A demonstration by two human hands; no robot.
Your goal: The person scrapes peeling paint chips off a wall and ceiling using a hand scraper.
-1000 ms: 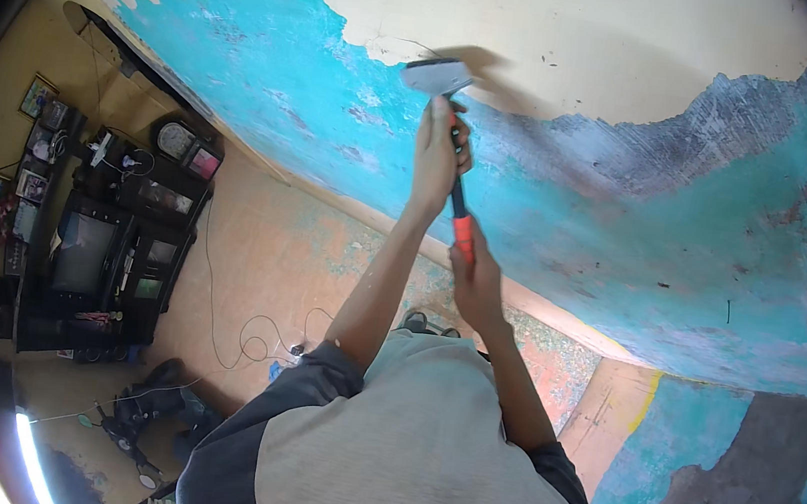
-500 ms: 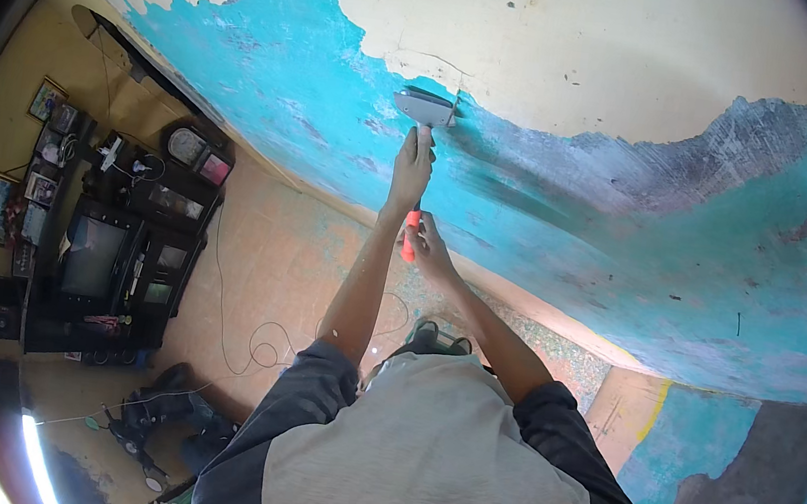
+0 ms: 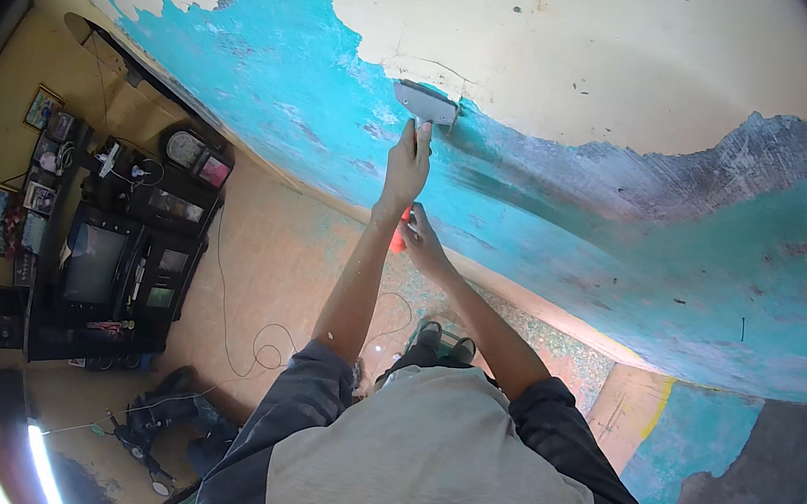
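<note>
A long-handled scraper [image 3: 425,106] with a wide grey head lies against the wall, at the ragged border between cream paint [image 3: 609,56] and the exposed turquoise layer [image 3: 314,75]. My left hand [image 3: 407,167] is wrapped round the shaft just below the head. Lower down, my right hand [image 3: 425,245] grips the orange-red end of the handle, partly hidden behind my left wrist. A thin crack runs through the cream paint just above the blade. To the right of the head, the bared wall turns grey and dark.
On the left stands a black cabinet [image 3: 170,269] with a television [image 3: 96,260] and framed pictures. A motorbike [image 3: 145,432] is parked at lower left. A thin cable [image 3: 224,336] loops across the tiled floor [image 3: 264,235]. Paint flakes litter the floor along the wall's foot.
The scraper's head has tilted slightly, its right end now lower. The handle's lower end and my right hand have shifted a little left. Both hands keep their hold.
</note>
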